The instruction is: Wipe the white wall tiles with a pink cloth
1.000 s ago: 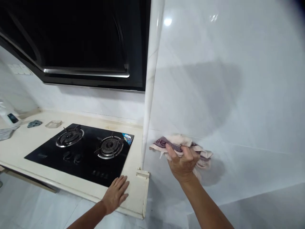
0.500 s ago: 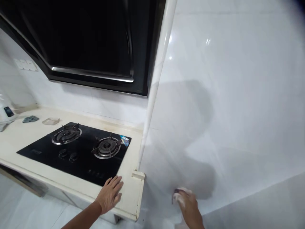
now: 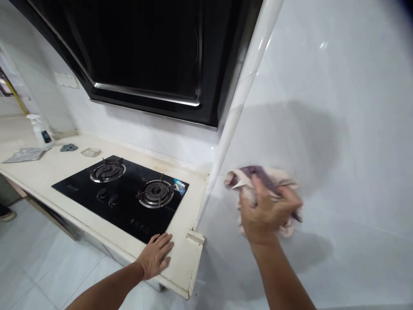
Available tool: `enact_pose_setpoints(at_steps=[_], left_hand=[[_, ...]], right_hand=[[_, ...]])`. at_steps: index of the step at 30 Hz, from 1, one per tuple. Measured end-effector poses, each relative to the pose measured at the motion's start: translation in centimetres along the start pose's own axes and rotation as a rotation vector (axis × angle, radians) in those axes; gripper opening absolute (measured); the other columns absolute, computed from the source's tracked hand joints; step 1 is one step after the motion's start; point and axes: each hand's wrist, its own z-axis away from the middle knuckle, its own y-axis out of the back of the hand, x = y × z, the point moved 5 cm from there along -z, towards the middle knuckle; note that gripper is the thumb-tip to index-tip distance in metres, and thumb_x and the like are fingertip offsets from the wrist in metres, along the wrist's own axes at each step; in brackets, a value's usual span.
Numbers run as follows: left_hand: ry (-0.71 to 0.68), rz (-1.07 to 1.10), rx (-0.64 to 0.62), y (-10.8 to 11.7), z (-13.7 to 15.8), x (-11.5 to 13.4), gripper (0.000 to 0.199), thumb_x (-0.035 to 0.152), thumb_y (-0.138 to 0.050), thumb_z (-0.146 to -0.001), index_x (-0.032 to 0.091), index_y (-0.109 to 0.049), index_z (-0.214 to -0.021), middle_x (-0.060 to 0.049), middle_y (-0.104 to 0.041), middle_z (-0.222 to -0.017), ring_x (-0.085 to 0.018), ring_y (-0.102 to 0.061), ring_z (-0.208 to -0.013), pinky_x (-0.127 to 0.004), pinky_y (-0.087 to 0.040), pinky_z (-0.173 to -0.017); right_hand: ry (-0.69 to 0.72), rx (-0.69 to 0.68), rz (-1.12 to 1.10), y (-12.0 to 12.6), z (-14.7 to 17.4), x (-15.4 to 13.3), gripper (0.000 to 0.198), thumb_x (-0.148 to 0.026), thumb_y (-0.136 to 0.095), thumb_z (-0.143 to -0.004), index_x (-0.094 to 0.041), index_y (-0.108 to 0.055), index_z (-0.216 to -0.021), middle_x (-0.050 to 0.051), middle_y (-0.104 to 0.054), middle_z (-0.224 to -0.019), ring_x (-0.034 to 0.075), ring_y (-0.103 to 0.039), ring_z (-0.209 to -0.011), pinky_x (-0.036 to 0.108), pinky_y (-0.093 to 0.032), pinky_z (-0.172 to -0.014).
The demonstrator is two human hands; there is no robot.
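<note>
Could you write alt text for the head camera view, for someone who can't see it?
A person's right hand presses a crumpled cloth against a glossy white wall. Their left hand rests flat on the front edge of a cream counter beside a black two-burner gas hob. A dark hood hangs above, and a spray bottle stands at the counter's far end.

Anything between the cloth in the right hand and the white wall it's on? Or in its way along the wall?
Nothing visible. The right hand presses the cloth flat on the white tiled wall; the tiles around it are bare. The nearest thing is the white corner trim, just beside it. The left hand rests apart on the countertop.
</note>
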Motion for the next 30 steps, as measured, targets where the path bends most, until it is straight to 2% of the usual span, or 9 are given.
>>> enact_pose_setpoints(at_steps=[4, 7, 10, 15, 18, 21, 26, 28, 30], left_hand=[[0.015, 0.032, -0.015, -0.3, 0.2, -0.1, 0.055, 0.031, -0.056, -0.087, 0.022, -0.055, -0.141, -0.013, -0.051, -0.154, -0.034, -0.047, -0.140, -0.056, -0.035, -0.114], [0.025, 0.044, -0.025, -0.1, 0.1, 0.0, 0.055, 0.031, -0.055, -0.087, 0.022, -0.055, -0.141, -0.013, -0.050, -0.155, -0.033, -0.046, -0.141, -0.054, -0.035, -0.115], [0.019, 0.039, -0.034, 0.2, 0.1, 0.2, 0.054, 0.031, -0.055, -0.088, 0.022, -0.055, -0.141, -0.013, -0.050, -0.155, -0.032, -0.045, -0.142, -0.054, -0.034, -0.115], [0.010, -0.001, -0.036, 1.0, -0.3, 0.5, 0.051, 0.029, -0.055, -0.089, 0.022, -0.055, -0.140, -0.012, -0.050, -0.154, -0.032, -0.046, -0.140, -0.052, -0.034, -0.114], [-0.007, -0.010, -0.034, 1.5, -0.6, 0.7, 0.050, 0.029, -0.056, -0.089, 0.022, -0.056, -0.139, -0.012, -0.052, -0.153, -0.031, -0.048, -0.139, -0.050, -0.035, -0.113], [0.000, -0.005, -0.049, 2.0, -0.8, 0.7, 0.050, 0.028, -0.057, -0.088, 0.021, -0.057, -0.138, -0.012, -0.053, -0.152, -0.032, -0.048, -0.139, -0.052, -0.036, -0.113], [0.038, 0.115, -0.045, 2.1, -0.8, 0.5, 0.048, 0.028, -0.059, -0.087, 0.023, -0.060, -0.135, -0.012, -0.054, -0.151, -0.034, -0.049, -0.139, -0.056, -0.037, -0.113], [0.130, 0.257, 0.010, 1.8, -1.0, 0.2, 0.039, 0.029, -0.060, -0.086, 0.024, -0.067, -0.125, -0.010, -0.061, -0.144, -0.033, -0.055, -0.133, -0.057, -0.039, -0.113], [0.252, 0.358, 0.077, 2.0, -1.8, 0.2, 0.031, 0.030, -0.051, -0.093, 0.022, -0.069, -0.117, -0.010, -0.070, -0.129, -0.030, -0.064, -0.121, -0.056, -0.045, -0.108]], right_hand=[[0.164, -0.352, -0.098, -2.8, 11.7, -4.0, 0.036, -0.024, -0.064, -0.097, -0.036, -0.066, -0.131, 0.007, -0.050, -0.105, 0.019, -0.047, -0.087, 0.036, -0.041, -0.081], [0.179, -0.597, -0.230, -2.2, 20.5, -5.4, 0.045, -0.007, -0.050, -0.097, -0.038, -0.068, -0.124, 0.006, -0.056, -0.104, 0.019, -0.048, -0.088, 0.033, -0.037, -0.077], [0.089, -0.680, -0.255, -0.7, 24.9, -4.9, 0.042, -0.004, -0.047, -0.096, -0.033, -0.071, -0.114, 0.005, -0.057, -0.096, 0.019, -0.049, -0.085, 0.032, -0.038, -0.076], [-0.237, -0.684, -0.227, 2.2, 25.7, -1.5, 0.021, -0.027, -0.047, -0.101, -0.025, -0.065, -0.113, 0.006, -0.055, -0.104, 0.020, -0.055, -0.094, 0.032, -0.045, -0.080], [-0.509, -0.535, -0.140, 4.2, 24.9, 1.0, 0.026, -0.036, -0.045, -0.104, -0.016, -0.053, -0.118, 0.008, -0.052, -0.104, 0.020, -0.056, -0.092, 0.030, -0.046, -0.076], [-0.692, -0.421, -0.090, 3.7, 24.1, 1.2, 0.038, -0.047, -0.056, -0.099, -0.015, -0.049, -0.119, 0.009, -0.049, -0.107, 0.023, -0.054, -0.098, 0.033, -0.046, -0.082], [-0.639, -0.492, -0.179, -2.9, 23.6, -7.3, 0.018, -0.037, -0.058, -0.093, -0.020, -0.059, -0.099, 0.009, -0.048, -0.103, 0.023, -0.052, -0.091, 0.035, -0.045, -0.080], [-0.572, -0.588, -0.250, -5.1, 24.1, -11.0, 0.012, -0.028, -0.057, -0.089, -0.024, -0.064, -0.099, 0.007, -0.052, -0.103, 0.022, -0.054, -0.089, 0.033, -0.045, -0.079], [-0.569, -0.611, -0.264, -5.7, 24.8, -12.2, 0.017, -0.024, -0.056, -0.086, -0.026, -0.065, -0.101, 0.007, -0.054, -0.105, 0.024, -0.055, -0.094, 0.034, -0.046, -0.081]])
